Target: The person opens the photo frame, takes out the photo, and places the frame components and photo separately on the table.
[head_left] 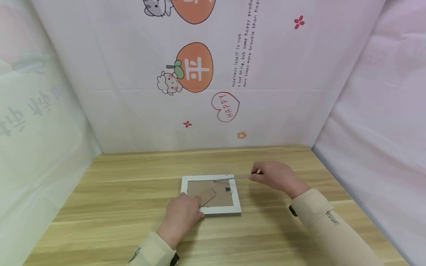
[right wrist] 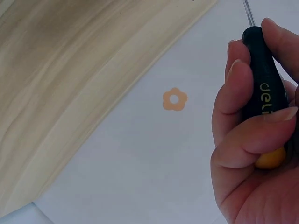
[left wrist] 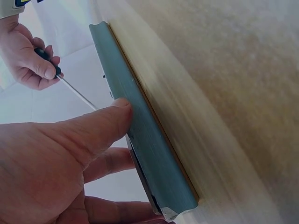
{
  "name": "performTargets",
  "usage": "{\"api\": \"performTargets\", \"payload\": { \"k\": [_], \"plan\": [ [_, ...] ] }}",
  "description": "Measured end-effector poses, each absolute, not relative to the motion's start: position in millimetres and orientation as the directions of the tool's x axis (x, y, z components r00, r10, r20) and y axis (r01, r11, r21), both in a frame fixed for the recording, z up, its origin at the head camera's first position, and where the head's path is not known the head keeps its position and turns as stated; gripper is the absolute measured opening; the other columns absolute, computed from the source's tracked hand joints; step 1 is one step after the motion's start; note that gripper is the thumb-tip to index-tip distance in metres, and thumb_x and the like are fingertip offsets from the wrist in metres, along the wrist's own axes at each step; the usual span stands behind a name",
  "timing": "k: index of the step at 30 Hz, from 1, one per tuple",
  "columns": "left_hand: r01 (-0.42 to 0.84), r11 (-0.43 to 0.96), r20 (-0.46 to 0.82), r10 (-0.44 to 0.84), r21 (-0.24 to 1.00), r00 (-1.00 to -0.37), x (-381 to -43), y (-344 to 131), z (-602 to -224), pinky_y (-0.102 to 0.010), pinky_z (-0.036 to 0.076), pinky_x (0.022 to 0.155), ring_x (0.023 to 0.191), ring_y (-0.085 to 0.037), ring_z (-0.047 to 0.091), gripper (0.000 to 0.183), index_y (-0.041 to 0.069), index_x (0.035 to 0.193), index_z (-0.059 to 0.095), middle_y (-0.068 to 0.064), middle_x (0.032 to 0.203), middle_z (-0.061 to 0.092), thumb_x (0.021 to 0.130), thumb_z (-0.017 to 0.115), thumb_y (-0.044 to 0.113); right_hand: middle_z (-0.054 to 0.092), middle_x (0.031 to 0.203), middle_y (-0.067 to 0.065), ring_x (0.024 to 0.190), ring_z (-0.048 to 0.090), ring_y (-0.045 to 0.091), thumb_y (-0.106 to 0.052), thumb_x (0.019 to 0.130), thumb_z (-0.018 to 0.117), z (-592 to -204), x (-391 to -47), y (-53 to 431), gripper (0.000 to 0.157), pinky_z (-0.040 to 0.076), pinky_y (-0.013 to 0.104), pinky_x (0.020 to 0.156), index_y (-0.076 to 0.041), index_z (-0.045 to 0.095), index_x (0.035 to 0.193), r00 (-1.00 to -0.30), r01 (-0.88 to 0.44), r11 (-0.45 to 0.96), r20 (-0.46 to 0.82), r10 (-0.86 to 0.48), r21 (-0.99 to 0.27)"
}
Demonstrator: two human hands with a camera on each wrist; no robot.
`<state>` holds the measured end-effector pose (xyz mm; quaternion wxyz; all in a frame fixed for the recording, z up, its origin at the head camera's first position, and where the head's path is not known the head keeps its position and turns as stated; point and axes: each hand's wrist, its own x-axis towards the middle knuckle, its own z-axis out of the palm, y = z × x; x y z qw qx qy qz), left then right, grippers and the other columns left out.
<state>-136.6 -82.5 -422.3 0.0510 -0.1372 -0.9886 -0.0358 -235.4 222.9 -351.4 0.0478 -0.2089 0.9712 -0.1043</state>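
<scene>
A picture frame (head_left: 222, 211) lies face down on the wooden table, its white border round a brown backing board (head_left: 204, 187). Angled dark lines and a small dark tab (head_left: 227, 189) mark the board. My left hand (head_left: 182, 215) holds the frame's near left corner; in the left wrist view the thumb (left wrist: 105, 120) presses the blue-grey outer side while the fingers reach over the back. Off the right side, my right hand (head_left: 274, 175) grips a screwdriver (right wrist: 262, 70) with a dark green handle and yellow end. Its thin shaft crosses the border, the tip at the board's far edge.
The wooden table (head_left: 133, 184) runs back to a white printed cloth (head_left: 273, 111). More cloth hangs at the left (head_left: 43, 122) and right (head_left: 376, 129), closing in the table's sides.
</scene>
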Motion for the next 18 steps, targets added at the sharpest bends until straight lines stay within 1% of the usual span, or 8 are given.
{"api": "performTargets", "payload": {
  "k": [2,5,9,13,15,18],
  "plan": [
    [0.275,0.960,0.112,0.267,0.059,-0.957,-137,-82,-423,-0.038,0.051,0.049,0.067,-0.023,0.061,0.038,0.011,0.094,0.073,-0.010,0.069,0.063,0.080,0.087,0.043,0.075,0.098,-0.010,0.081,0.063,0.007,-0.043,0.098,0.070,-350,-236,221,0.020,0.053,0.034,0.069,-0.025,0.076,0.103,-0.913,-0.390,0.899,-0.046,-0.406,-0.198],
    [0.274,0.960,0.115,0.266,0.056,-0.957,-138,-82,-424,-0.038,0.050,0.048,0.066,-0.023,0.060,0.037,0.012,0.092,0.072,-0.010,0.069,0.062,0.080,0.087,0.043,0.074,0.095,-0.012,0.077,0.063,0.006,-0.045,0.097,0.070,-346,-238,217,0.019,0.050,0.033,0.060,-0.028,0.077,0.102,-0.924,-0.371,0.915,-0.039,-0.381,-0.158],
    [0.273,0.960,0.116,0.264,0.063,-0.957,-139,-83,-425,-0.038,0.050,0.048,0.067,-0.023,0.060,0.037,0.012,0.092,0.072,-0.010,0.069,0.062,0.080,0.087,0.043,0.069,0.080,-0.012,0.066,0.057,0.008,-0.045,0.096,0.070,-336,-243,211,0.019,0.043,0.031,0.052,-0.026,0.075,0.096,-0.928,-0.368,0.924,-0.026,-0.373,-0.107],
    [0.268,0.961,0.112,0.260,0.067,-0.959,-139,-83,-424,-0.039,0.051,0.049,0.067,-0.024,0.061,0.037,0.012,0.094,0.073,-0.011,0.070,0.063,0.080,0.087,0.043,0.060,0.071,-0.009,0.063,0.051,0.010,-0.043,0.097,0.071,-326,-253,205,0.022,0.040,0.029,0.053,-0.023,0.071,0.090,-0.918,-0.384,0.918,-0.063,-0.391,-0.102],
    [0.266,0.962,0.113,0.258,0.064,-0.960,-139,-83,-424,-0.039,0.052,0.049,0.067,-0.024,0.061,0.038,0.012,0.095,0.074,-0.011,0.070,0.063,0.080,0.087,0.044,0.058,0.071,-0.008,0.065,0.050,0.011,-0.042,0.097,0.072,-321,-260,203,0.022,0.039,0.029,0.055,-0.023,0.071,0.088,-0.913,-0.386,0.916,-0.100,-0.396,-0.107],
    [0.271,0.961,0.117,0.264,0.051,-0.957,-139,-83,-424,-0.039,0.052,0.048,0.067,-0.024,0.061,0.038,0.012,0.093,0.073,-0.011,0.069,0.063,0.079,0.088,0.044,0.060,0.074,-0.006,0.069,0.052,0.013,-0.041,0.097,0.073,-314,-271,199,0.021,0.041,0.030,0.059,-0.022,0.072,0.087,-0.904,-0.386,0.916,-0.153,-0.399,-0.108]
  ]
}}
